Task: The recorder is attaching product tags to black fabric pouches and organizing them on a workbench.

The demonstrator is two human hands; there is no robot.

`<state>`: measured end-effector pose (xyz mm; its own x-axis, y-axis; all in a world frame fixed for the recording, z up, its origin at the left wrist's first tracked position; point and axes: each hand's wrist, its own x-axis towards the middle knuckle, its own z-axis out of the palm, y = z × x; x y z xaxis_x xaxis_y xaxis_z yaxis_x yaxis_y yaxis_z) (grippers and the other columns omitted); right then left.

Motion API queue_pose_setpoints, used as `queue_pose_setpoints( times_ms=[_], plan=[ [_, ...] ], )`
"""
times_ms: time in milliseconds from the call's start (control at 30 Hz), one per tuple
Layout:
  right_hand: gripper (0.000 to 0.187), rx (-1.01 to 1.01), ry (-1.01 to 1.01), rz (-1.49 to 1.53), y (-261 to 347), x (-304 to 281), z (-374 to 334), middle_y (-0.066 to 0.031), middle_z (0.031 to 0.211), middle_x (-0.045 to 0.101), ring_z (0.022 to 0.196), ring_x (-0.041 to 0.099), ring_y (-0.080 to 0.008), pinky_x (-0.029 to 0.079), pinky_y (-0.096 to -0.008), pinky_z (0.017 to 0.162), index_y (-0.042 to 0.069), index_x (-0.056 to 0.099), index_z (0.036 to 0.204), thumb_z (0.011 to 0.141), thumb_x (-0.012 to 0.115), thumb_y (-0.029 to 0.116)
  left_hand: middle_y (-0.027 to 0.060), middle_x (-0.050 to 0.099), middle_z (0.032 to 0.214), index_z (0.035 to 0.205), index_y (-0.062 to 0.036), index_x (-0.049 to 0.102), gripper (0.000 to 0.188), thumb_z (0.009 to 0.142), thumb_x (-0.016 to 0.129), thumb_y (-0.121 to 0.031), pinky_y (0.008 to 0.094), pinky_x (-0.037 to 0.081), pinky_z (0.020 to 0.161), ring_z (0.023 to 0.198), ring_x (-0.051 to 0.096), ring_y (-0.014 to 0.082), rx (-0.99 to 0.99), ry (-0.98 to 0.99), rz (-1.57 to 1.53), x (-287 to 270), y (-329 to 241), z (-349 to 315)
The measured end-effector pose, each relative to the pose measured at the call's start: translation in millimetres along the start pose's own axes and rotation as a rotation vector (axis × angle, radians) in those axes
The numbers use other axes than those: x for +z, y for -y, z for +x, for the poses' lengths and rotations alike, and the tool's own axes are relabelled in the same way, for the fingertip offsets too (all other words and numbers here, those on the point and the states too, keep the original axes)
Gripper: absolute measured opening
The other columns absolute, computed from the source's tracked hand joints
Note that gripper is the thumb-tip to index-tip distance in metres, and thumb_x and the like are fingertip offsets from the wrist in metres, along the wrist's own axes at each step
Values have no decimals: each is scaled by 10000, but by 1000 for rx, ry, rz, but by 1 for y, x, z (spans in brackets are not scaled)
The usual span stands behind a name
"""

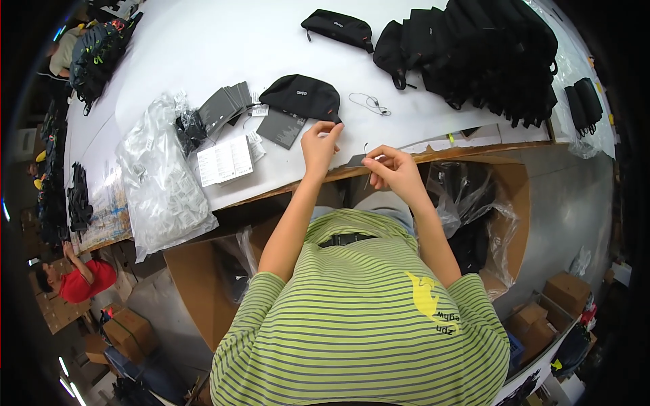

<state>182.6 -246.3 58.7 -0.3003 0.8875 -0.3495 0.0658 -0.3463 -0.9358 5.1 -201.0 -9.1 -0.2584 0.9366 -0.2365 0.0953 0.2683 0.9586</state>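
Observation:
A black zippered pouch [301,95] lies on the white table before me, its right end pointing toward me. My left hand [319,147] is closed at that end, thumb and forefinger pinching the small end tab. Close to the table's front edge, my right hand [394,170] pinches a small dark hang tag [357,160] with a thin dark cord; the fingers partly hide it. Under the pouch's near side rests a dark grey printed card [282,128]. A loop of thin black cord [370,103] lies to the pouch's right.
A large pile of black pouches [474,54] fills the far right, with a single pouch [337,28] beside it. White leaflets [225,161], fanned grey cards [225,107] and a clear plastic bag [166,176] lie left. Open cardboard boxes [511,223] stand below the table edge.

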Motion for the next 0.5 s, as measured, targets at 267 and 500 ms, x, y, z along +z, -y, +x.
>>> queue_pose_setpoints(
  times_ms=[267, 500],
  plan=[
    [151, -169, -237, -270, -6, 21, 14, -12, 558, 566, 492, 505, -52, 385, -212, 469, 33, 678, 879, 837, 671, 178, 6, 576, 633, 926, 10, 645, 173, 827, 702, -120, 181, 398, 483, 554, 546, 51, 19, 140, -103, -35, -18, -60],
    [149, -272, -141, -475, -5, 42, 18, -79, 603, 593, 507, 534, -156, 414, -283, 505, 63, 706, 877, 767, 684, 159, 22, 607, 718, 1016, 1, 665, 210, 836, 660, -107, 185, 400, 464, 528, 532, 56, -98, 232, -356, -58, -29, -65]
  ],
)
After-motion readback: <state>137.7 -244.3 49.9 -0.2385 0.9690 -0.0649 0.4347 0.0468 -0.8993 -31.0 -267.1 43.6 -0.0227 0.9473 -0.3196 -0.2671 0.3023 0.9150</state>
